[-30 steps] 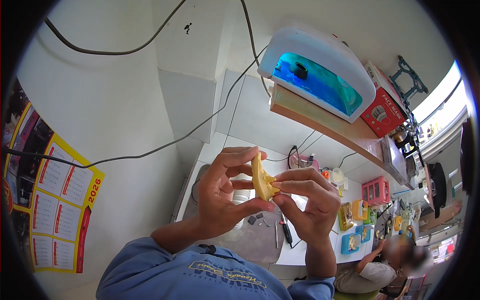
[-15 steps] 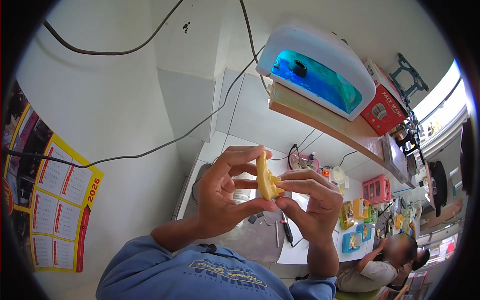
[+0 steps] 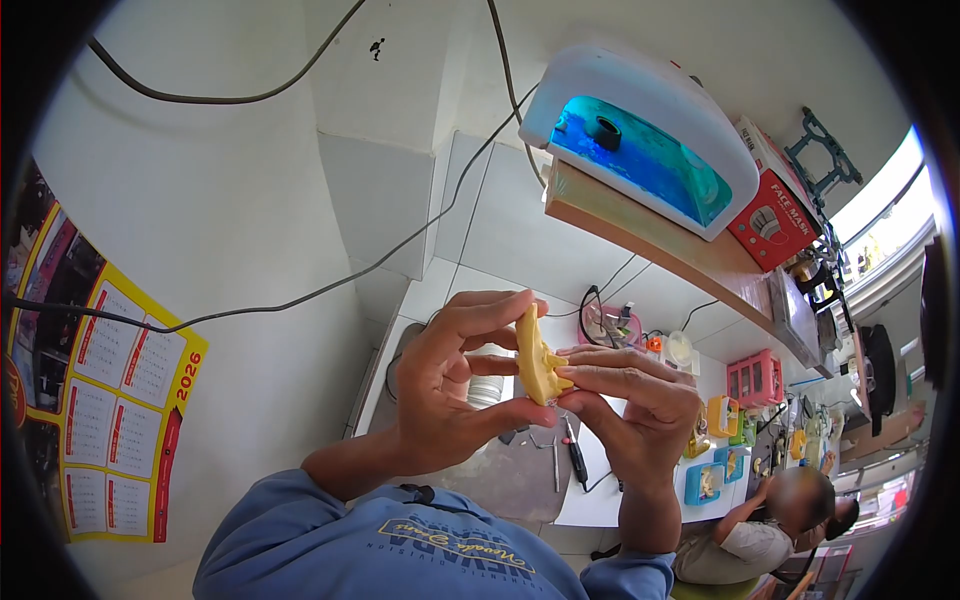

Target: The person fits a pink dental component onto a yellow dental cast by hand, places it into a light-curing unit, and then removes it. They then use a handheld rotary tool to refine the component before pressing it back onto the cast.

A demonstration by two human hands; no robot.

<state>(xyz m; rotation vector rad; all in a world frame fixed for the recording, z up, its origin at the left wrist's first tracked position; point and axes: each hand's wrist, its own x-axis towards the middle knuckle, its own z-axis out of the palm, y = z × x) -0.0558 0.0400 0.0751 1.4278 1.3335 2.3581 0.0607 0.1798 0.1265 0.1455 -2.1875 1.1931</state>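
Note:
A yellow dental cast (image 3: 534, 362) with tooth-like stumps is held up on edge before my chest. My left hand (image 3: 447, 375) grips it from the left, fingers at its upper end and thumb at its lower end. From the other side, my right hand (image 3: 640, 405) has its fingers pinched together against the stumps, the thumb close to the lower end. Whether a small piece sits between those right fingertips is hidden. Below the hands, a black-handled tool (image 3: 575, 460) and a thin metal instrument (image 3: 556, 467) lie on the worktop.
A white curing lamp (image 3: 650, 130) glowing blue and a red face mask box (image 3: 775, 222) stand on a wooden shelf (image 3: 640, 232). Coloured bins, including a pink basket (image 3: 755, 380) and blue tray (image 3: 705, 484), line the bench. A co-worker (image 3: 740, 540) sits at right; cables cross the wall.
The right hand has shifted slightly right, its fingers now flatter against the cast. The cast has turned a little, and the left hand keeps its grip. The view has moved slightly.

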